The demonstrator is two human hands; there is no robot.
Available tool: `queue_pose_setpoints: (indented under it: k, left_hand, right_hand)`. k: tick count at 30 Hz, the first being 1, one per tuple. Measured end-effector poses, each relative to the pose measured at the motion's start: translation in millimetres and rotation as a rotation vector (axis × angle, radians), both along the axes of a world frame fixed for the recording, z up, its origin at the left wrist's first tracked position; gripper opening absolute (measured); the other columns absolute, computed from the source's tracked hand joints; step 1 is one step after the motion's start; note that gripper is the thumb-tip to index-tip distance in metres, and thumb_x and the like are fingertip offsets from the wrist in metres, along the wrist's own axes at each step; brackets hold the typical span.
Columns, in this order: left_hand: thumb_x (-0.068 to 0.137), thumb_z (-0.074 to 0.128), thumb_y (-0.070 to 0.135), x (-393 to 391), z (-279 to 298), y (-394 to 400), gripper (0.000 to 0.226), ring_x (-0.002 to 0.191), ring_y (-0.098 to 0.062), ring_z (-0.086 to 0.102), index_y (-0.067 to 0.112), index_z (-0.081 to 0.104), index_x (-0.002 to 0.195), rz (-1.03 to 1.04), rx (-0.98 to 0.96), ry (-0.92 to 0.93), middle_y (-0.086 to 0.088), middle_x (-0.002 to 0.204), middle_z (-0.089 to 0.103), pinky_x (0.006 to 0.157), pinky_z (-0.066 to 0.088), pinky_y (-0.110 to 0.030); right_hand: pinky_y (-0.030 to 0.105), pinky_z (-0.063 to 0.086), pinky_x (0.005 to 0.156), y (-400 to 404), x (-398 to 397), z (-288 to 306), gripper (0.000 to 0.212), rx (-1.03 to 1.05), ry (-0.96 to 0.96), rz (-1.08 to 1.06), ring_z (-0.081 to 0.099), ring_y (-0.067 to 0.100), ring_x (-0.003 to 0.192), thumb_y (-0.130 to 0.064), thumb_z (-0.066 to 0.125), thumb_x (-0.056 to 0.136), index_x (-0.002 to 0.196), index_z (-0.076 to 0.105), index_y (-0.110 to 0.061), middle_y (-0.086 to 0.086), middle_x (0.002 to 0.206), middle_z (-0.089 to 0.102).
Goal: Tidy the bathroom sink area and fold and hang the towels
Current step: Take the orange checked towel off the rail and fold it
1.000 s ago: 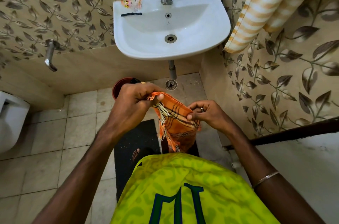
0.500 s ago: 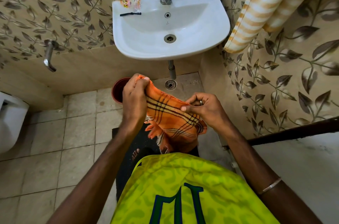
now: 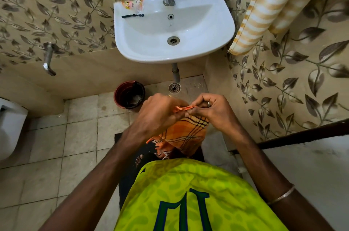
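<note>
Both hands, left hand [image 3: 160, 111] and right hand [image 3: 213, 109], pinch the orange towel [image 3: 186, 134] above a red bucket [image 3: 129, 94], below the sink [image 3: 188, 55].

Toilet [image 3: 11, 128] cut off at left

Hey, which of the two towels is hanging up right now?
The cream-and-tan striped towel, draped on the wall right of the sink. The orange plaid towel is held in both hands, left hand and right hand.
</note>
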State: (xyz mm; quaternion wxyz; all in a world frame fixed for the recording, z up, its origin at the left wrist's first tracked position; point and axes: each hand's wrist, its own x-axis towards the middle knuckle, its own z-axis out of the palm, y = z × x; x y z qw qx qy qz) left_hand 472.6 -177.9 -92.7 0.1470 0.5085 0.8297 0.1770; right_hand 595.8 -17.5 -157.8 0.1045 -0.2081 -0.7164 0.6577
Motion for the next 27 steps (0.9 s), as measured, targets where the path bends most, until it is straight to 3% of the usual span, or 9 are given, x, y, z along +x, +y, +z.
queue_pose_setpoints:
  k: [3,7,9,14,20,24,27]
  left_hand:
    - [0.089,0.068,0.043,-2.5,0.0,-1.7,0.026,0.090,-0.009,0.071,0.039,0.070,0.114,0.016,0.053,-0.042,0.010,0.096,0.077,0.077,0.059,-0.039]
    - [0.089,0.066,0.044,0.0,2.9,-2.8,0.024,0.088,-0.011,0.071,0.036,0.072,0.111,-0.002,0.044,-0.068,0.009,0.095,0.077,0.074,0.059,-0.038]
    - [0.090,0.067,0.042,0.0,6.3,-5.3,0.022,0.088,-0.009,0.071,0.033,0.073,0.109,0.003,0.055,-0.080,0.009,0.096,0.077,0.075,0.059,-0.039]
    - [0.091,0.068,0.034,-6.1,17.2,-13.9,0.021,0.089,-0.006,0.070,0.028,0.075,0.109,0.044,0.038,-0.119,0.009,0.100,0.077,0.080,0.059,-0.038]
    - [0.091,0.069,0.032,-14.7,18.0,-21.3,0.021,0.073,0.010,0.059,0.027,0.075,0.110,0.111,0.000,-0.164,0.011,0.098,0.076,0.075,0.055,-0.027]
    - [0.091,0.068,0.030,-18.0,18.4,-25.1,0.021,0.075,0.010,0.058,0.023,0.074,0.110,0.179,0.001,-0.192,0.011,0.098,0.073,0.074,0.052,-0.024]
    - [0.092,0.067,0.031,-20.4,18.2,-25.6,0.023,0.087,-0.006,0.067,0.024,0.072,0.114,0.209,-0.060,-0.161,0.008,0.101,0.073,0.083,0.057,-0.037]
  right_hand:
    - [0.029,0.056,0.070,0.7,4.8,0.0,0.016,-0.068,-0.023,0.089,0.071,0.013,0.074,-0.010,0.086,0.078,0.089,0.076,-0.014,0.001,0.078,0.076]
    - [0.057,0.060,0.083,9.6,9.6,-8.7,0.039,-0.054,-0.172,0.292,0.076,0.029,0.095,-0.042,0.087,0.075,0.106,0.075,-0.021,0.008,0.101,0.078]
    - [0.049,0.060,0.080,13.9,11.2,-12.4,0.046,-0.064,-0.207,0.329,0.075,0.027,0.098,-0.049,0.085,0.071,0.107,0.075,-0.021,0.006,0.104,0.078]
    - [0.043,0.059,0.091,21.3,13.9,-16.8,0.046,-0.098,-0.220,0.335,0.075,0.026,0.102,-0.038,0.087,0.074,0.111,0.075,-0.014,0.008,0.107,0.078]
    - [0.019,0.054,0.068,23.1,14.0,-8.6,0.018,-0.008,-0.164,0.216,0.075,0.012,0.082,-0.018,0.083,0.080,0.096,0.078,-0.010,0.004,0.090,0.080]
    - [0.023,0.058,0.069,16.3,12.9,-4.4,0.016,0.023,-0.136,0.180,0.077,0.015,0.082,-0.019,0.083,0.081,0.093,0.079,-0.009,0.003,0.089,0.080]
    - [0.032,0.062,0.076,11.4,12.4,-3.8,0.012,0.038,-0.119,0.161,0.077,0.017,0.083,-0.020,0.083,0.081,0.091,0.081,-0.013,0.002,0.089,0.080]
